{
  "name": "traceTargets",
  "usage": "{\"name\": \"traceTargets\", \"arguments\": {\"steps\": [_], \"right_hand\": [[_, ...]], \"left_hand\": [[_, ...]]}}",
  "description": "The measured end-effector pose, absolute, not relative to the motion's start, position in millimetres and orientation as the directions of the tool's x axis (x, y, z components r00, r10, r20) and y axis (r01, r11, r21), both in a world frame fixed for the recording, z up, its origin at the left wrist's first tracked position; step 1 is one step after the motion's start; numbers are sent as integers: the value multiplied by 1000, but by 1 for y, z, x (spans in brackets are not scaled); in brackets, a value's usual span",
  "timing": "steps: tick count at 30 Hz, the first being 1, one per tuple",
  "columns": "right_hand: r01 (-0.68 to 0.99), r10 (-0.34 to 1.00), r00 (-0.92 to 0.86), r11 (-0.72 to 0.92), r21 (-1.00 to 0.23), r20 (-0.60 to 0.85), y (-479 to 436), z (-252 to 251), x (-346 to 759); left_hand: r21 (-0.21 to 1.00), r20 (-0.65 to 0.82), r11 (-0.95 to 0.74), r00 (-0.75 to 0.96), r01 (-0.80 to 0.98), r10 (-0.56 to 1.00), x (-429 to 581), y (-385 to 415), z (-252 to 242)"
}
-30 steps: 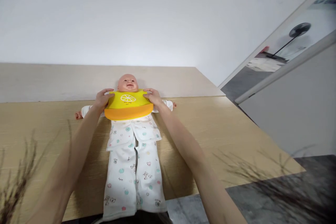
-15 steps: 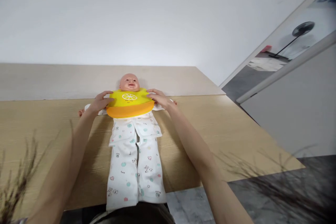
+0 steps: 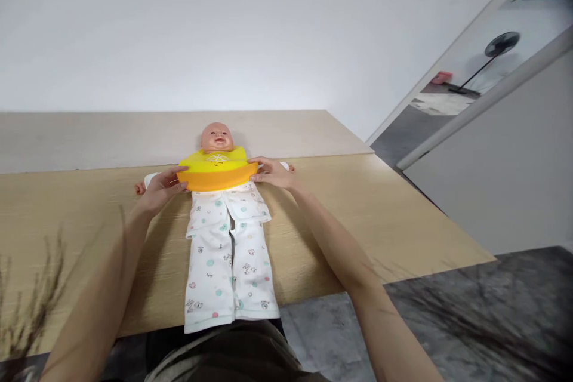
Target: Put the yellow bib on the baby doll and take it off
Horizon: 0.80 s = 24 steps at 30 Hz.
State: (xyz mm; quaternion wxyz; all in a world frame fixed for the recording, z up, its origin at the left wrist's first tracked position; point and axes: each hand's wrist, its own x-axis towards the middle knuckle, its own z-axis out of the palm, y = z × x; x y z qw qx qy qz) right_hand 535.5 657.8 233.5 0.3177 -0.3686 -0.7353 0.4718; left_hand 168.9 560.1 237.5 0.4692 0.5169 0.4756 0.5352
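Observation:
A baby doll (image 3: 217, 136) in white patterned pyjamas (image 3: 228, 250) lies on its back on the wooden table (image 3: 380, 215), head away from me. A yellow bib with an orange pocket (image 3: 217, 172) sits on its chest. My left hand (image 3: 162, 186) grips the bib's left edge, fingers curled round the pocket rim. At the bib's right edge, my right hand (image 3: 271, 172) pinches the rim in the same way. The bib's lower edge is tipped up off the doll's chest.
The table meets a white wall (image 3: 224, 42) at the back and ends at a grey floor (image 3: 447, 322) to the right. Dry twigs (image 3: 31, 304) blur the lower left. A standing fan (image 3: 492, 54) is far off in a doorway.
Both hands slid from the bib's upper sides down to its lower rim. The orange pocket edge has tipped up toward me, hiding most of the lemon print. The view shifted slightly.

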Motion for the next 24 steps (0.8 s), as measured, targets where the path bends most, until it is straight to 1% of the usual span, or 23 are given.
{"name": "traceTargets", "arguments": {"steps": [2, 5, 7, 10, 14, 19, 24], "right_hand": [[228, 860, -491, 279, -933, 137, 661, 227, 536], [215, 883, -442, 277, -936, 160, 664, 218, 537], [211, 886, -433, 280, -937, 167, 665, 215, 538], [216, 884, -439, 274, -937, 158, 665, 216, 540], [181, 887, -438, 248, -952, 148, 667, 221, 547], [181, 885, -448, 230, -956, 128, 667, 223, 554], [248, 856, -497, 295, -923, 141, 661, 222, 548]], "left_hand": [[990, 142, -142, -46, -10, 989, 173, 564, 234], [989, 149, -148, -76, 20, 986, 178, 568, 227], [984, 170, -163, -111, 65, 979, 181, 567, 223], [963, 243, -219, -157, 156, 957, 185, 565, 222], [934, 302, -265, -134, 238, 944, 191, 562, 223], [917, 311, -268, -112, 295, 944, 194, 562, 221], [926, 291, -241, -147, 290, 945, 192, 560, 218]]}}
